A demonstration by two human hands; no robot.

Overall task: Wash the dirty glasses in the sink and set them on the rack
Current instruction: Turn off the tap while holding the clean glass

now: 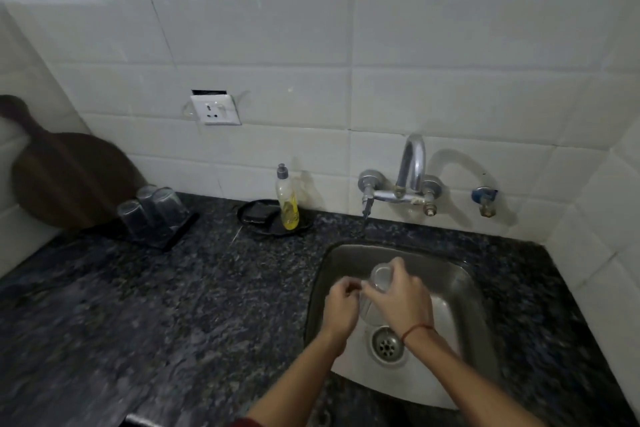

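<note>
- Clear glass, thin-walled by the look of it: the glass (pixel 377 282) is held over the steel sink (pixel 485 340), above the drain (pixel 387 345), tilted with its mouth toward the tiled wall.
- The right hand (pixel 398 302) is wrapped around its body; the left hand (pixel 341 305) is curled against its side, fingers at the wall, probably rubbing it.
- Judged as light, rigid and breakable, and slippery if wet or soapy; a full wrap round the middle suits it better than a pinch at the rim.
- No water can be seen running from the tap (pixel 410 166).
- Three glasses (pixel 149 208) stand upside down on the dark rack (pixel 173 236), on the table (pixel 138 305) well left of the sink.
- The yellow soap bottle (pixel 288 201) shows no readable label; no writing is legible anywhere.
</note>
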